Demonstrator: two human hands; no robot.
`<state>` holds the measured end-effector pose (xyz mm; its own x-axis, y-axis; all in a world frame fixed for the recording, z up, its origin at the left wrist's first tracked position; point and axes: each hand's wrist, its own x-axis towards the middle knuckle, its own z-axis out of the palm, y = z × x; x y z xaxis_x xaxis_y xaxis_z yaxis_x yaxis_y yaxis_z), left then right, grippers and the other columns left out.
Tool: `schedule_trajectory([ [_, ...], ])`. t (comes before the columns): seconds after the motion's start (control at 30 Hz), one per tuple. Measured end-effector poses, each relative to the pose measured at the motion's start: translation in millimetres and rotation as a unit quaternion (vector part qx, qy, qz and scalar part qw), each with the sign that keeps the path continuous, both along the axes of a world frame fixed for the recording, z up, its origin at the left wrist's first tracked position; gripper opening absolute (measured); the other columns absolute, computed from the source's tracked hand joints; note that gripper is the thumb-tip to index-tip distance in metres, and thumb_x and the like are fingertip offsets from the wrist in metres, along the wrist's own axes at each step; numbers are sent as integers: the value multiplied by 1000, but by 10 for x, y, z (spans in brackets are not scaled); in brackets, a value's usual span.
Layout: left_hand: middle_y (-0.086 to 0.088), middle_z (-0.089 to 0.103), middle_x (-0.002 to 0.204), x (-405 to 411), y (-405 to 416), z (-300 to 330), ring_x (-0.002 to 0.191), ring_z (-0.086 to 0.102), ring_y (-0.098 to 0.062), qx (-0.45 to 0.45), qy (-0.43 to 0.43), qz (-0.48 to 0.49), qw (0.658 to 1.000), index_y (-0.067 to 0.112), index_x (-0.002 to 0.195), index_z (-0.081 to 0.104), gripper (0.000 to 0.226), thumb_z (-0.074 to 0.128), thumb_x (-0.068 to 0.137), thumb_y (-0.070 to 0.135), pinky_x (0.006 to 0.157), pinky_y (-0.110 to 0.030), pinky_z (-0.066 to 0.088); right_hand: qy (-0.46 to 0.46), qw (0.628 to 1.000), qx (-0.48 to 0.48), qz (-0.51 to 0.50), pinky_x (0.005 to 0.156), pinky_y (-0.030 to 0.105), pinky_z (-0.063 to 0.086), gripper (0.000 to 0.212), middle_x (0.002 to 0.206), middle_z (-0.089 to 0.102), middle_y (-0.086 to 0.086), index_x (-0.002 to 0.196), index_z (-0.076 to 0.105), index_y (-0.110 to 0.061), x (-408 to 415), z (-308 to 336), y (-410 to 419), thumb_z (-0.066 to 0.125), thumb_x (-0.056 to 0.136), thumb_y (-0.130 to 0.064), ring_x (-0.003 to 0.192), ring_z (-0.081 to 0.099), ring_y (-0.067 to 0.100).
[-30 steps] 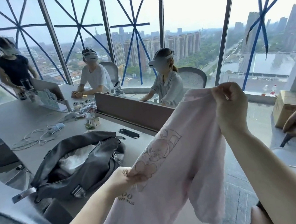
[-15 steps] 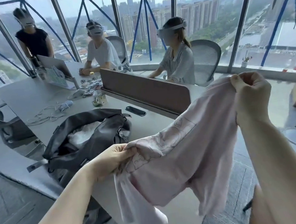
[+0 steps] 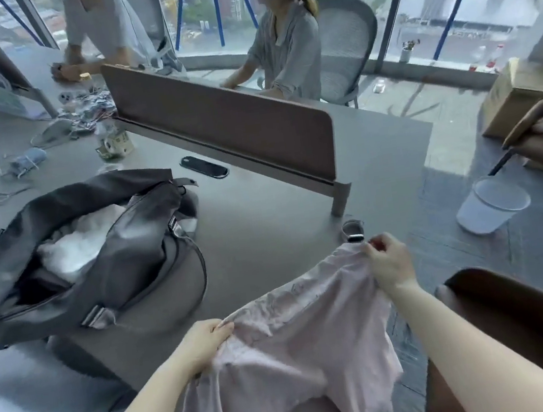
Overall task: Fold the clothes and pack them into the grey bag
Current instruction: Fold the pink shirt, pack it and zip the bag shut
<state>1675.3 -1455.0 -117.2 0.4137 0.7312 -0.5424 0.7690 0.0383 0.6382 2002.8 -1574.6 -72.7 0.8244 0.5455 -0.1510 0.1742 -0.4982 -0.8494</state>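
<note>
Grey bag [image 3: 98, 263] open on tabletop [image 3: 264, 213], white clothing inside; left hand [image 3: 208, 338] and right hand [image 3: 389, 259] each pinch the unfolded pink shirt [image 3: 301, 340].

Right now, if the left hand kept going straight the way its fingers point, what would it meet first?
The left hand grips the pink shirt, fingers pointing right. Straight on it would probably meet only more shirt, then the right hand. Depth is unclear.

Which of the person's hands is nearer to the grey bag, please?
Left. The left hand holds the pink shirt just right of the grey bag; the right hand holds the shirt's far edge, further away.
</note>
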Motion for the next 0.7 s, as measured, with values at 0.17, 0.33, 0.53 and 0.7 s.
schedule_trajectory([
  [0.17,9,35,48,256,437,-252,52,34,-14,27,-20,38,999,17,56,38,44,57,95,22,51,-28,23,-18,1000,25,0,68,28,39,4,76,61,-8,86,64,-17,212,-164,492,65,89,-18,72,54,12],
  [0.33,0,57,65,342,682,-655,68,52,-21,-5,13,86,996,11,71,60,32,57,94,32,59,-32,34,-15,998,-62,18,90,34,47,23,108,66,7,115,62,-15,218,-694,675,60,93,-21,100,61,24],
  [0.53,-8,61,78,221,716,-625,68,55,-21,-130,36,89,987,10,80,61,27,66,79,36,55,-28,38,-92,955,-180,218,98,35,42,41,135,52,0,132,55,-19,-807,-1083,286,55,91,-14,121,48,25],
  [0.7,3,52,64,-77,709,-473,59,46,-15,-205,71,5,976,23,62,49,29,74,74,33,52,-24,31,-155,872,-330,328,113,43,25,59,161,14,-1,147,26,-36,-1141,-1258,244,47,92,-36,144,18,31],
])
